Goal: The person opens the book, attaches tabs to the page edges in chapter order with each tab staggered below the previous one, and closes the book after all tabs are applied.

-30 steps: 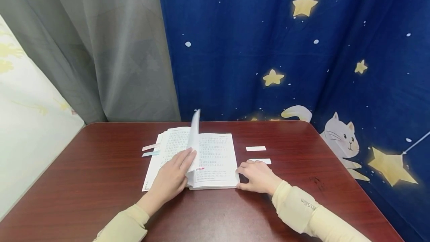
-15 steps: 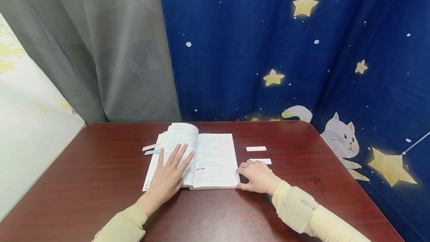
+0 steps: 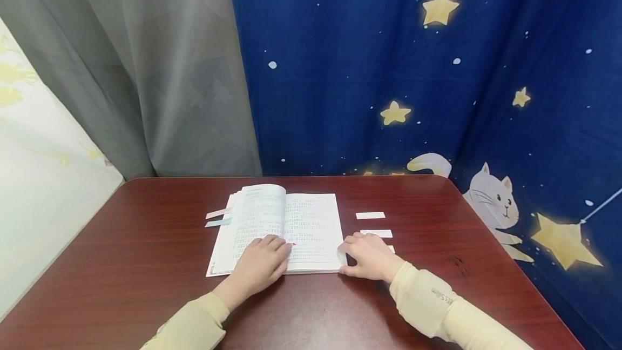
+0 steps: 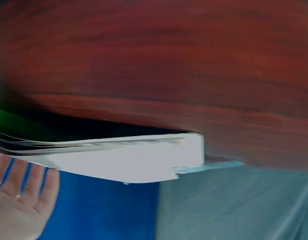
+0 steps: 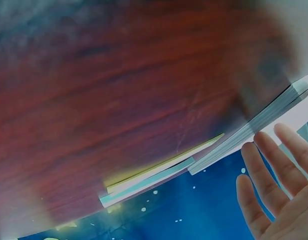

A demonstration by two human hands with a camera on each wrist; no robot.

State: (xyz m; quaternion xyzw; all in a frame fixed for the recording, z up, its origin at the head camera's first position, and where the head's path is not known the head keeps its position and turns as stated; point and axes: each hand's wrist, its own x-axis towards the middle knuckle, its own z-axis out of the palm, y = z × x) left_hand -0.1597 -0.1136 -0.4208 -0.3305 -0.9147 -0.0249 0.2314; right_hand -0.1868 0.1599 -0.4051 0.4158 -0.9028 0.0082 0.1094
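An open book [image 3: 308,217] with printed pages lies on the table, its left leaves bowed up toward the spine. My left hand [image 3: 262,263] rests on the lower part of the book by the spine; its fingers look fairly straight in the left wrist view. At the right edge, near the lower corner, my right hand [image 3: 370,257] touches the book with fingers and thumb spread. Its fingers [image 5: 266,172] are extended in the right wrist view. A pinkish paper strip [image 3: 218,213] and a light blue paper strip [image 3: 218,222] stick out from the book's left side.
Right of the book lie two pale paper strips [image 3: 370,215], the nearer one [image 3: 381,233] just beyond my right hand. Another strip [image 3: 391,249] is mostly hidden behind that hand. Grey and blue curtains [image 3: 330,80] hang behind the brown table [image 3: 146,253].
A raised leaf has come down onto the left side. My left hand has flattened it, then slid down and right to the spine. The right hand stays nearly still.
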